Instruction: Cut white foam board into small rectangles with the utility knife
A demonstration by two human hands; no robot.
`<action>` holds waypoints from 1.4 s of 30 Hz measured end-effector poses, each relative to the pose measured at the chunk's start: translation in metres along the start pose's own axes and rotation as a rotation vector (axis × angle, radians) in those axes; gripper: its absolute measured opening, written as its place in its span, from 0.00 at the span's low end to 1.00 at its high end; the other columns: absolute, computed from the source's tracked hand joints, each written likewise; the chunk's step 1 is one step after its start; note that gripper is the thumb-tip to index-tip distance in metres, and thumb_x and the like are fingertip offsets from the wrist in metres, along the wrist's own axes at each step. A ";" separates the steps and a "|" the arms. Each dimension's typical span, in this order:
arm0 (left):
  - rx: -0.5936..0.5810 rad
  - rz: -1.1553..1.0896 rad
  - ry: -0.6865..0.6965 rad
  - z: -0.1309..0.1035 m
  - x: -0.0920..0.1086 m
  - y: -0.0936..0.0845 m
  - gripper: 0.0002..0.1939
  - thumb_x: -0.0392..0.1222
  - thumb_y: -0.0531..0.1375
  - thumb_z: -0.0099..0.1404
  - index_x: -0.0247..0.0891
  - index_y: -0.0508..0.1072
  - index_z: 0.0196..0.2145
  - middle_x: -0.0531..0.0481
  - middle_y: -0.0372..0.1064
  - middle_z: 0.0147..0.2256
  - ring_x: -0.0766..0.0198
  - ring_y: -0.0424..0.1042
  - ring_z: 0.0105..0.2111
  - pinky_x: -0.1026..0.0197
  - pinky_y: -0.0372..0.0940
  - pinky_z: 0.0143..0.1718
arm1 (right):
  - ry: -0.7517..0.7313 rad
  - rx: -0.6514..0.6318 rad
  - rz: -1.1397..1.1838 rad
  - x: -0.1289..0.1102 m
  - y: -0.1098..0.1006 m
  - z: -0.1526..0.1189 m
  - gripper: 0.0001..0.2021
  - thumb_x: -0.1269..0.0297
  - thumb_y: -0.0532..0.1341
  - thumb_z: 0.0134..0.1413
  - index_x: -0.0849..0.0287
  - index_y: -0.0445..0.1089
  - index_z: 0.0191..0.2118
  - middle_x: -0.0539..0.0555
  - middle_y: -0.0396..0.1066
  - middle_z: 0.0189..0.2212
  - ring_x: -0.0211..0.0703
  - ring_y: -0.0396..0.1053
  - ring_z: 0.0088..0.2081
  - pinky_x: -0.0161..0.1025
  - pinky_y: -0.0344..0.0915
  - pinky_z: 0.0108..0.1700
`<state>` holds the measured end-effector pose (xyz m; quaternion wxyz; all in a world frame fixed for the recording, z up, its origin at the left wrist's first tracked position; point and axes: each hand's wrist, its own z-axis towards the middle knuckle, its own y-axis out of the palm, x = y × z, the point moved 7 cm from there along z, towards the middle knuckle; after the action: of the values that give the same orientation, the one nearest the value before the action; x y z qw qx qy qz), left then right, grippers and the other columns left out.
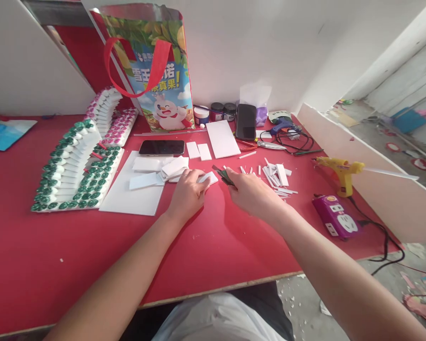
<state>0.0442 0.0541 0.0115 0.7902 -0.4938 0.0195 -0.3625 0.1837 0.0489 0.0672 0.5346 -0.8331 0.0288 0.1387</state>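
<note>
My left hand [187, 193] is closed, thumb and fingers pinching a small white foam-board piece [210, 178] against the red table [195, 255]. Just to its right, my right hand [252, 193] grips a utility knife [226, 176] with a dark green handle, its blade pointing toward the piece. Left of my left hand, several white rectangles [144, 181] lie stacked partly on a larger white sheet [128, 201]. Narrow white offcuts [279, 175] are scattered to the right of my right hand.
A yellow glue gun [342, 171] and purple power strip [335, 218] stand at right. Two phones [162, 147], a white board [223, 139], pliers [270, 145] and a printed bag [163, 102] lie behind. Green-studded white arched model [73, 175] sits at left.
</note>
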 end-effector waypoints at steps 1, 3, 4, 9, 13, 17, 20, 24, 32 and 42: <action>-0.004 -0.003 -0.002 0.000 0.000 0.000 0.14 0.35 0.53 0.71 0.39 0.79 0.42 0.39 0.71 0.43 0.53 0.65 0.41 0.47 0.64 0.46 | -0.002 -0.007 0.011 0.001 0.000 0.000 0.24 0.71 0.51 0.60 0.58 0.62 0.62 0.61 0.76 0.40 0.52 0.74 0.37 0.38 0.56 0.29; 0.002 -0.004 -0.007 0.000 0.000 0.000 0.14 0.35 0.53 0.70 0.40 0.79 0.42 0.40 0.71 0.43 0.53 0.65 0.41 0.47 0.65 0.46 | -0.014 -0.015 0.022 0.001 0.002 0.001 0.22 0.71 0.51 0.60 0.58 0.65 0.59 0.60 0.76 0.38 0.51 0.74 0.35 0.38 0.56 0.29; 0.008 0.000 -0.006 0.000 0.000 -0.001 0.15 0.35 0.53 0.70 0.40 0.79 0.42 0.40 0.71 0.43 0.53 0.65 0.41 0.47 0.65 0.45 | -0.022 -0.014 0.021 0.000 0.002 0.002 0.21 0.71 0.51 0.60 0.58 0.66 0.58 0.60 0.76 0.37 0.50 0.74 0.34 0.38 0.56 0.28; 0.008 0.015 0.005 0.001 0.002 -0.002 0.15 0.35 0.52 0.71 0.40 0.79 0.41 0.40 0.72 0.43 0.54 0.65 0.40 0.49 0.65 0.45 | -0.044 -0.018 -0.020 -0.003 0.006 0.004 0.16 0.74 0.52 0.58 0.60 0.69 0.49 0.60 0.76 0.37 0.49 0.74 0.34 0.38 0.55 0.28; 0.007 0.018 0.005 0.002 0.003 -0.003 0.15 0.34 0.52 0.72 0.39 0.80 0.40 0.41 0.72 0.42 0.55 0.65 0.39 0.50 0.65 0.44 | -0.064 -0.014 -0.093 -0.007 0.007 -0.002 0.18 0.75 0.51 0.59 0.62 0.67 0.53 0.61 0.77 0.39 0.52 0.75 0.39 0.39 0.54 0.29; 0.037 0.013 0.021 0.002 0.004 -0.004 0.15 0.33 0.52 0.72 0.38 0.80 0.41 0.41 0.72 0.40 0.55 0.64 0.38 0.50 0.65 0.43 | -0.053 -0.046 -0.150 -0.006 0.010 -0.010 0.21 0.75 0.50 0.63 0.65 0.62 0.60 0.62 0.77 0.39 0.53 0.76 0.39 0.39 0.54 0.29; 0.039 0.004 0.004 0.001 0.003 -0.002 0.16 0.34 0.52 0.72 0.39 0.81 0.41 0.41 0.72 0.41 0.55 0.64 0.39 0.50 0.65 0.43 | -0.047 -0.062 -0.187 -0.004 0.013 -0.017 0.22 0.75 0.49 0.63 0.66 0.60 0.62 0.62 0.77 0.38 0.53 0.76 0.39 0.39 0.54 0.29; 0.028 0.005 -0.026 0.000 0.001 0.000 0.16 0.34 0.53 0.72 0.41 0.81 0.43 0.43 0.71 0.41 0.55 0.65 0.39 0.50 0.64 0.44 | -0.021 -0.073 -0.236 0.001 0.019 -0.029 0.25 0.75 0.49 0.63 0.66 0.57 0.65 0.62 0.77 0.36 0.53 0.77 0.38 0.40 0.52 0.28; 0.048 0.031 0.021 0.000 0.004 -0.002 0.15 0.32 0.54 0.70 0.37 0.82 0.42 0.40 0.73 0.39 0.53 0.63 0.38 0.50 0.65 0.42 | 0.036 -0.085 -0.119 0.016 0.021 -0.046 0.23 0.72 0.50 0.63 0.60 0.61 0.63 0.60 0.76 0.33 0.54 0.74 0.33 0.40 0.53 0.28; 0.157 -0.107 -0.098 -0.003 -0.013 -0.013 0.18 0.40 0.56 0.72 0.38 0.71 0.58 0.40 0.75 0.48 0.52 0.71 0.48 0.45 0.65 0.54 | 0.131 0.267 0.581 0.035 0.007 0.021 0.08 0.66 0.60 0.50 0.54 0.56 0.29 0.45 0.60 0.17 0.40 0.63 0.15 0.36 0.54 0.19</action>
<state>0.0263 0.0561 0.0156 0.8060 -0.4478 -0.0740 -0.3798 0.2120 0.0685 0.0436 0.5741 -0.7199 0.3178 0.2264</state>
